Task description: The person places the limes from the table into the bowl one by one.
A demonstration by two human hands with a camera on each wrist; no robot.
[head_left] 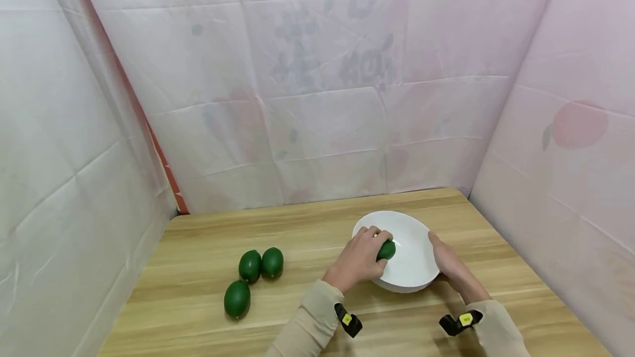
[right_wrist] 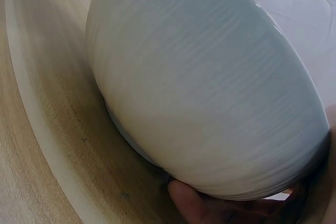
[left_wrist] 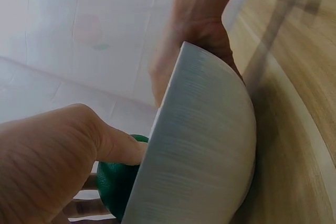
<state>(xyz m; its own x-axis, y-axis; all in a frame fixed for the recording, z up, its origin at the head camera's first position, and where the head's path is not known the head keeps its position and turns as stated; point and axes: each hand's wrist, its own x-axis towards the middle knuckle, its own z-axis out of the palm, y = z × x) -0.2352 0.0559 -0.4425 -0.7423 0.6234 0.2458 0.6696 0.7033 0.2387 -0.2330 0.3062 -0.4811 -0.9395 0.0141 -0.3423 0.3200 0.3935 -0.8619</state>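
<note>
A dark green lime (head_left: pixel 386 250) is in my left hand (head_left: pixel 359 255), over the near-left part of a white bowl (head_left: pixel 413 258). In the left wrist view the thumb and fingers grip the lime (left_wrist: pixel 116 187) right beside the bowl's rim. My right hand (head_left: pixel 450 264) holds the bowl at its right side, thumb at the rim. The right wrist view has fingertips (right_wrist: pixel 186 199) curled under the bowl's outer wall (right_wrist: pixel 210 87). Part of the bowl's inside is hidden behind my left hand. Left of the hands lie three more limes, one nearer (head_left: pixel 237 298), two side by side (head_left: pixel 250 266).
The wooden table (head_left: pixel 307 313) carries everything. Pale printed cloth (head_left: pixel 317 125) hangs behind it and along both sides. Black wrist straps (head_left: pixel 349 321) sit over the beige sleeves (head_left: pixel 307 324).
</note>
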